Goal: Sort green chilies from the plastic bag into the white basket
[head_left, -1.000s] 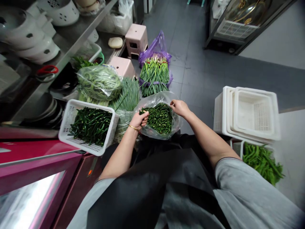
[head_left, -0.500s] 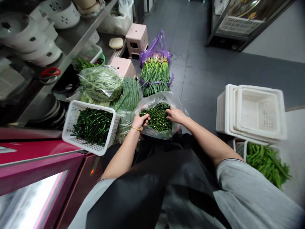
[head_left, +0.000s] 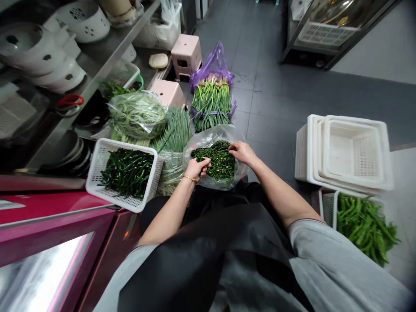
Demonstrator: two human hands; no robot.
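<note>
A clear plastic bag (head_left: 242, 173) stands open in front of my lap, filled with thin dark green chillies (head_left: 222, 162) with pale stems. Over the left part of the heap, my left hand (head_left: 197, 168) is closed, thumb against curled fingers. Whatever it pinches is too small to make out. My right hand (head_left: 241, 151) is at the right edge of the chillies, thumb and fingers pressed together, their tips partly hidden. To the left, a white plastic basket (head_left: 156, 173) holds more dark green chillies (head_left: 126, 173), larger and loosely piled.
Beyond the bag lie green stalks in a purple bag (head_left: 211, 104). Long thin greens (head_left: 177, 130) and a bagged green vegetable (head_left: 138, 113) lie near pink stools (head_left: 167, 92). Nested white baskets (head_left: 354, 151) and light green peppers (head_left: 365, 225) are at right. A shelf (head_left: 97, 69) runs along the left.
My left hand has moved a little right and inward over the chillies. My right hand has lifted slightly toward the bag's far right side.
</note>
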